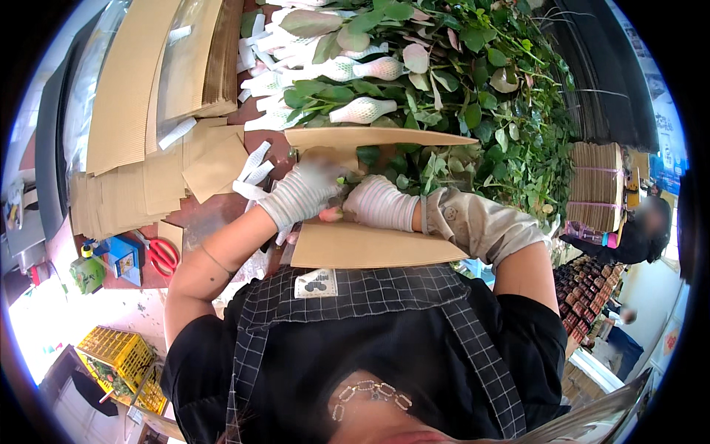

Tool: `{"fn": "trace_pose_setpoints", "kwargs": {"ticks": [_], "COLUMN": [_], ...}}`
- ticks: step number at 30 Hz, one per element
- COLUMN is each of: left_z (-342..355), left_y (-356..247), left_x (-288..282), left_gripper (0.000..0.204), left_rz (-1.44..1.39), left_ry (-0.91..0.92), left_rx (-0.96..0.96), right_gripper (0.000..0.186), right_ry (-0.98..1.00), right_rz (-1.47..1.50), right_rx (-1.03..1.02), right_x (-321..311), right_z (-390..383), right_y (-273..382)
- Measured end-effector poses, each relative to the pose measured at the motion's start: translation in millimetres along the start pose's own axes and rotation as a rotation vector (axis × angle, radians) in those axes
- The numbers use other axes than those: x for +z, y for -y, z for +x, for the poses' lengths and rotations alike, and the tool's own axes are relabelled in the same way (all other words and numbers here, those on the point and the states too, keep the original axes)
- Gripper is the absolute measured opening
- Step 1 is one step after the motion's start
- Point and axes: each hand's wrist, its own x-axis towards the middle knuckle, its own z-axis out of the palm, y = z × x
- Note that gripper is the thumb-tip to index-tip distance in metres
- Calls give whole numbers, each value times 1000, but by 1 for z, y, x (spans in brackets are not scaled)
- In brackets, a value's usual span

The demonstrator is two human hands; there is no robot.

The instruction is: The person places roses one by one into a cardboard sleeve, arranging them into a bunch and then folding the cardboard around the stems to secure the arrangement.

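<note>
Two brown panels, an upper panel (384,137) and a lower panel (377,248), bound the work area at mid-frame. The left hand (312,183), gloved, lies between them at their left ends; its fingers are blurred, and its grip cannot be told. The right hand (372,200), also gloved, enters from the right, just beside it; its fingers are hidden, so its hold cannot be confirmed. A pink flower head (330,214) sits between the panels, just below the hands; leafy stems (444,169) extend to their right. The lower panel's bottom edge lies close to the checked apron (384,301). Room on the right is tight: dense foliage (518,148) reaches the upper panel's right end. Netted flower heads (362,110) crowd its top edge. At left, bare tabletop (213,213) opens between the cardboard stack (129,189) and the left forearm (228,255), red-handled scissors (162,255) nearby.
</note>
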Motion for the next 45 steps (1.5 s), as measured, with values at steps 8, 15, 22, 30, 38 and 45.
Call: {"fn": "trace_pose_setpoints", "kwargs": {"ticks": [8,15,22,30,38,45], "left_z": [-58,-69,-28,-17,-6,-8], "left_y": [17,16,-6,-10,-18,-35], "left_x": [-14,-6,24,0,-14,-44], "left_gripper": [27,22,25,34,47,31], "left_rz": [-155,-106,-249,-140,-391,-173], "left_ry": [-628,-627,-200,-511,-160,-60], "left_rx": [-79,-5,-87,70,-80,-108], "right_gripper": [34,32,31,19,28,28], "right_ry": [-204,-171,-407,-447,-505,-1068], "right_rz": [-52,-141,-169,-257,416,-192], "right_rx": [-31,23,24,84,-646,391], "right_x": [-17,4,-2,13,-105,-219], "right_z": [-21,-4,-12,3,-99,-63], "right_y": [-8,-19,-17,-25,-6,-112]}}
